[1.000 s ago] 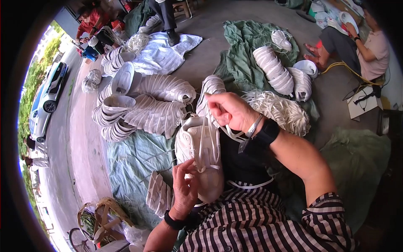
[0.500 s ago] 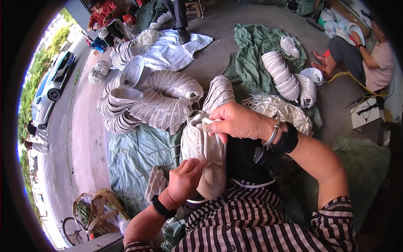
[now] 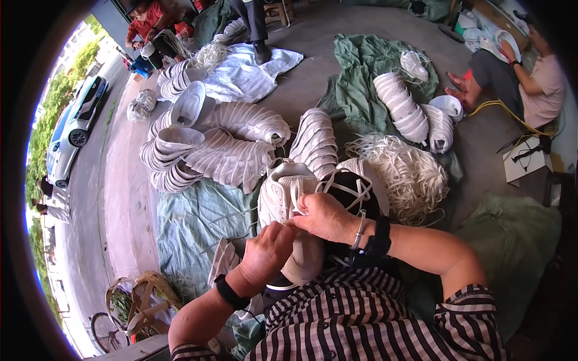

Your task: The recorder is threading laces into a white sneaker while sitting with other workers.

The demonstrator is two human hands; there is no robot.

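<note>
- The shoe [image 3: 283, 204], white, sits on the person's lap, toe pointing away.
- Left hand [image 3: 268, 253] grips its heel end; right hand [image 3: 325, 218] pinches a lace [image 3: 301, 191] over the tongue.
- Lacing looks mid-way.
- Next move probably calls for a steady shoe and a fine pinch on the lace tip.
- Lace pile [image 3: 403, 171] lies just beyond.

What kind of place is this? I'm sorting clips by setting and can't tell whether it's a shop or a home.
Probably an informal shoe-making workshop open to the street. Nested stacks of white shoe uppers lie on green tarps on the concrete floor, beside a heap of white laces. Both hands work on a white shoe.
</note>
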